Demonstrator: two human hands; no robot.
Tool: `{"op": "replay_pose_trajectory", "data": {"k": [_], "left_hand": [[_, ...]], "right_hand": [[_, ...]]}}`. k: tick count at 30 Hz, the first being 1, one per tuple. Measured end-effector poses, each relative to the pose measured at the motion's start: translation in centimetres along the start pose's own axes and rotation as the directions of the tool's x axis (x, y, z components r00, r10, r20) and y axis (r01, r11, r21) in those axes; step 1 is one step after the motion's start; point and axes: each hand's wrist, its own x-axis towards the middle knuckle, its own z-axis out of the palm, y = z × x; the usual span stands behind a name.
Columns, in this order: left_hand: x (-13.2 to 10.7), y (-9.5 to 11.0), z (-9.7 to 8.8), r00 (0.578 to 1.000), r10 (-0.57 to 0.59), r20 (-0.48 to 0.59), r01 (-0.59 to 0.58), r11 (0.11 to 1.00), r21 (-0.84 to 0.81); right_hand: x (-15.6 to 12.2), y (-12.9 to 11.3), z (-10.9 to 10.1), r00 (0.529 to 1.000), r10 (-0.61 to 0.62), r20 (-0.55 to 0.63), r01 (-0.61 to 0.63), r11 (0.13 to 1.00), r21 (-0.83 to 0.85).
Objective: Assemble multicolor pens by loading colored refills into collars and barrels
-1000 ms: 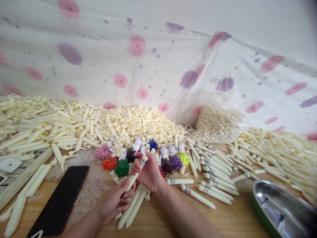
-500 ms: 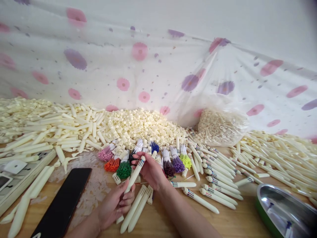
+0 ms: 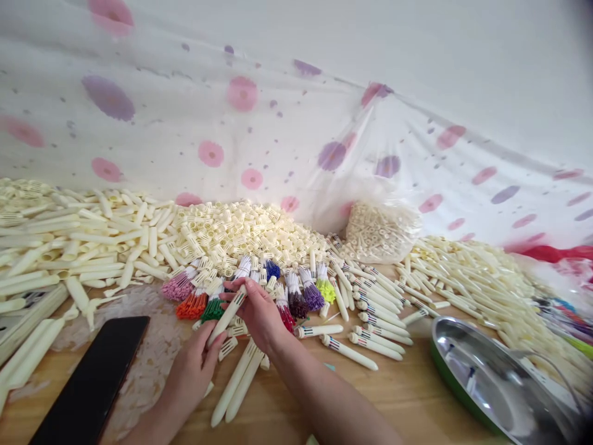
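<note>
A cream multicolour pen slants between my two hands above the table. My left hand is closed round its lower end. At the slotted upper end, the fingers and thumb of my right hand pinch the pen. Two cream pen barrels with slotted tops lie on the wood just below my hands. Behind my right hand stand bundles of coloured refills, among them orange, green, red and purple. Finished-looking pens with coloured sliders lie in rows to the right.
A black phone lies at left beside scattered clear slips. Heaps of cream barrels and slotted caps line the back. A bag of small parts stands behind; a metal dish is at right.
The view has turned to the right, so things appear shifted left and more of the dish shows. Both hands still hold the pen; its coloured sliders are less visible now.
</note>
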Motion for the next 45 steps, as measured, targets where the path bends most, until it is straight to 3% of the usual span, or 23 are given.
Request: {"op": "replay_pose_trajectory", "data": {"k": [5,8,10,12,13,14,19,23,26,30,31,33,36,41,45], "left_hand": [[0.3,0.0,0.6,0.984,0.176,0.039,-0.18,0.939,0.293],[0.2,0.0,1.1,0.969,0.228,0.097,-0.247,0.903,0.352],[0.1,0.1,1.1,0.954,0.261,0.146,-0.298,0.871,0.391],[-0.1,0.1,0.8,0.944,0.287,0.162,-0.329,0.854,0.402],[-0.1,0.1,0.6,0.943,0.296,0.154,-0.334,0.853,0.402],[-0.1,0.1,0.4,0.943,0.303,0.137,-0.333,0.854,0.401],[0.3,-0.1,-0.2,0.966,0.251,0.064,-0.255,0.877,0.407],[0.4,-0.6,-0.1,0.959,0.269,0.083,-0.278,0.861,0.425],[0.3,-0.8,-0.3,0.935,0.34,0.1,-0.343,0.802,0.489],[-0.7,-0.5,-0.2,0.853,0.499,0.151,-0.488,0.66,0.572],[-1.3,-0.3,0.1,0.81,0.551,0.201,-0.549,0.592,0.59],[-2.4,-0.2,0.9,0.727,0.577,0.372,-0.663,0.446,0.602],[-3.5,-0.7,1.9,0.673,0.488,0.556,-0.725,0.287,0.626],[-2.3,-1.8,1.4,0.675,0.414,0.611,-0.733,0.277,0.622],[-1.5,-1.5,1.0,0.706,0.406,0.58,-0.707,0.362,0.607]], "right_hand": [[-1.0,-0.1,0.9,0.993,-0.051,0.11,0.061,0.994,-0.088],[-1.3,-0.4,0.5,0.975,-0.045,0.217,0.076,0.987,-0.14],[-1.4,-1.1,-0.4,0.974,-0.051,0.22,0.114,0.952,-0.285],[-1.5,-2.6,-1.9,0.982,-0.136,0.132,0.187,0.82,-0.541],[-1.5,-3.8,-2.9,0.97,-0.232,0.068,0.208,0.662,-0.72],[-1.5,-5.1,-4.1,0.961,-0.275,0.034,0.199,0.598,-0.776],[-1.0,-12.3,-11.7,0.909,-0.412,-0.06,0.093,0.342,-0.935],[-0.5,-14.7,-15.8,0.85,-0.526,-0.023,0.066,0.15,-0.986],[-1.2,-13.6,-15.2,0.883,-0.463,0.08,0.124,0.066,-0.99],[-3.4,-9.7,-11.0,0.941,-0.183,0.286,0.299,0.046,-0.953],[-3.9,-8.6,-9.8,0.932,-0.102,0.349,0.355,0.042,-0.934],[-4.7,-6.6,-8.1,0.856,0.072,0.512,0.516,-0.041,-0.856],[-4.8,-4.5,-7.6,0.789,0.124,0.601,0.614,-0.135,-0.778],[-3.1,-3.6,-10.0,0.767,0.063,0.638,0.636,-0.2,-0.745],[-2.0,-3.0,-11.3,0.771,0.009,0.637,0.62,-0.24,-0.747]]}}
